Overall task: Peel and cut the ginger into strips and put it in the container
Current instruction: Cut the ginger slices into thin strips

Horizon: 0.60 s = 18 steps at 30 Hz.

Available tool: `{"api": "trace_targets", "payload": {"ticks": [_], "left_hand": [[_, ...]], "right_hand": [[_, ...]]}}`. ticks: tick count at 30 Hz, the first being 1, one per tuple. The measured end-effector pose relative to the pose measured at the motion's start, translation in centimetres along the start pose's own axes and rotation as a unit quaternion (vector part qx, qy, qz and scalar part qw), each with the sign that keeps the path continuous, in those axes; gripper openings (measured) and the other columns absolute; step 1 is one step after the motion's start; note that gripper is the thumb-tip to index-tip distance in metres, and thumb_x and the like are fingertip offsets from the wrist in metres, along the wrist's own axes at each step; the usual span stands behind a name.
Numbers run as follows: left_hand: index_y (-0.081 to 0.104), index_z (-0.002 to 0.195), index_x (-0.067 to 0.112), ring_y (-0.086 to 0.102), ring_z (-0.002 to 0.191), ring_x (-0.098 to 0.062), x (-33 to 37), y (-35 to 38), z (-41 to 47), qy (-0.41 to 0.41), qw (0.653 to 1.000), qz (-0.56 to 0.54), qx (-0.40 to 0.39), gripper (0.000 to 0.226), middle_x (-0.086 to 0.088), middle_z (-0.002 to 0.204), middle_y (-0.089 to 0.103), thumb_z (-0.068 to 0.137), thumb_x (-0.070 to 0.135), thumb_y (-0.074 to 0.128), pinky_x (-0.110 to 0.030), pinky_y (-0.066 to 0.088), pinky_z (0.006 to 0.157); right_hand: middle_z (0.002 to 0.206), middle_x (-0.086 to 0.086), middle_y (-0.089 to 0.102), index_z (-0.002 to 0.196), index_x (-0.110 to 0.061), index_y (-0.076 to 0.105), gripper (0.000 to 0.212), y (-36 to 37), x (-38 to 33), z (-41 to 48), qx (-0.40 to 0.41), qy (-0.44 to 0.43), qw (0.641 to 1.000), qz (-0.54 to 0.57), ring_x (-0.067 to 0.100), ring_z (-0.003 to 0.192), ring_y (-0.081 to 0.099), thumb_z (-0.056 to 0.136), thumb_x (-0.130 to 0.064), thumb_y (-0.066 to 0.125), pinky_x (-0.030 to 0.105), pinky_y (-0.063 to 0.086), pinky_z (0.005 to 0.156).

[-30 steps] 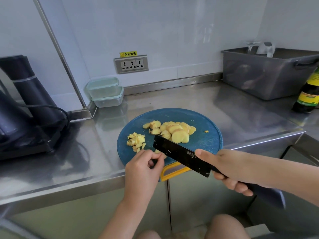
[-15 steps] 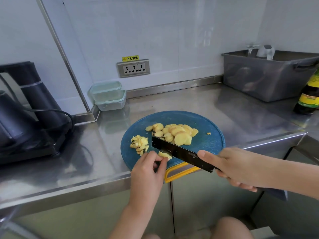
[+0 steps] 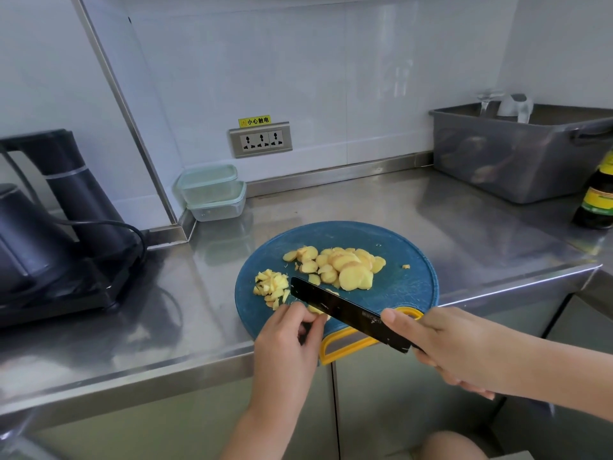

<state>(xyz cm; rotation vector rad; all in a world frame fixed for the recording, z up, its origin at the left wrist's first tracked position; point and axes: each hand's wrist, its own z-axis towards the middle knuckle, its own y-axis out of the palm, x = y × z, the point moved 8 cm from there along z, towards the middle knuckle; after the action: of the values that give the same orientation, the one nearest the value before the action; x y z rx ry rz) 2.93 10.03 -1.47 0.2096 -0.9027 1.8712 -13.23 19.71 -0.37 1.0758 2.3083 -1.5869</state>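
A round blue board lies at the front edge of the steel counter, and its yellow handle reaches over the edge. The ginger is on the board in three groups. The slices lie in an overlapping heap near the middle. The strips make a small pile at the left side, a little apart from the slices. One piece lies at the near side, between the left hand and the knife.

The left hand comes from below with its fingers curled and close together. Thumb and fingertips pinch the piece, just beside the blade. The right hand grips the knife — the grip is hidden inside the closed fingers, and one finger is stretched flat along the side of the black blade. The blade runs diagonally from this hand up and to the left, with its tip next to the strips. Whether its edge touches the board I cannot tell.

Two clear containers with lids stand stacked at the back, in the corner of the wall — well apart from the board. A black kettle stands at the left, a socket is on the wall, and a grey bin and a dark bottle stand at the right.
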Motion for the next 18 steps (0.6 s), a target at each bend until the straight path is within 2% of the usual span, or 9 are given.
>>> {"api": "trace_targets", "payload": {"ticks": [2, 5, 7, 12, 18], "left_hand": [[0.055, 0.064, 0.015, 0.042, 0.054, -0.002, 0.02, -0.01, -0.01, 0.001, 1.0, -0.003, 0.0, 0.026, 0.017, 0.064, 0.043, 0.072, 0.01, 0.08, -0.012, 0.037, 0.049], [0.053, 0.064, 0.016, 0.042, 0.054, -0.002, -0.03, -0.08, 0.01, -0.003, 1.0, -0.011, 0.004, 0.029, 0.017, 0.064, 0.043, 0.072, 0.009, 0.08, -0.012, 0.036, 0.048], [0.053, 0.063, 0.016, 0.042, 0.053, 0.0, -0.07, -0.05, -0.02, -0.006, 1.0, -0.016, 0.005, 0.029, 0.016, 0.064, 0.045, 0.072, 0.009, 0.08, -0.011, 0.036, 0.048], [0.056, 0.064, 0.016, 0.042, 0.053, 0.002, -0.03, -0.03, -0.02, -0.006, 1.0, -0.014, -0.002, 0.026, 0.017, 0.065, 0.045, 0.072, 0.009, 0.08, -0.006, 0.034, 0.051], [0.062, 0.071, 0.017, 0.044, 0.057, 0.002, 0.0, -0.18, 0.06, -0.016, 1.0, -0.021, -0.003, 0.017, 0.023, 0.062, 0.04, 0.075, 0.012, 0.078, -0.005, 0.033, 0.052]], "right_hand": [[0.055, 0.0, 0.031, 0.061, -0.016, 0.035, 0.059, -0.02, -0.25, -0.05, 0.016, -0.018, 1.0, -0.02, 0.008, 0.032, 0.03, 0.089, -0.067, 0.02, 0.013, 0.026, 0.038], [0.061, 0.002, 0.032, 0.065, -0.014, 0.033, 0.063, -0.06, -0.46, -0.19, 0.045, -0.031, 0.997, -0.05, 0.01, 0.047, 0.031, 0.077, -0.072, 0.013, 0.017, 0.03, 0.051], [0.064, 0.003, 0.033, 0.067, -0.013, 0.035, 0.064, -0.07, -0.42, -0.21, 0.053, -0.032, 0.996, -0.059, 0.012, 0.053, 0.033, 0.075, -0.072, 0.011, 0.02, 0.032, 0.055], [0.062, 0.002, 0.033, 0.068, -0.015, 0.038, 0.06, 0.1, -0.02, -0.02, 0.044, -0.013, 0.997, -0.056, 0.011, 0.048, 0.032, 0.088, -0.067, 0.018, 0.015, 0.029, 0.047], [0.058, 0.001, 0.031, 0.064, -0.016, 0.032, 0.059, 0.08, -0.19, 0.19, 0.036, -0.025, 0.997, -0.068, 0.009, 0.041, 0.027, 0.087, -0.068, 0.017, 0.016, 0.026, 0.044]]}}
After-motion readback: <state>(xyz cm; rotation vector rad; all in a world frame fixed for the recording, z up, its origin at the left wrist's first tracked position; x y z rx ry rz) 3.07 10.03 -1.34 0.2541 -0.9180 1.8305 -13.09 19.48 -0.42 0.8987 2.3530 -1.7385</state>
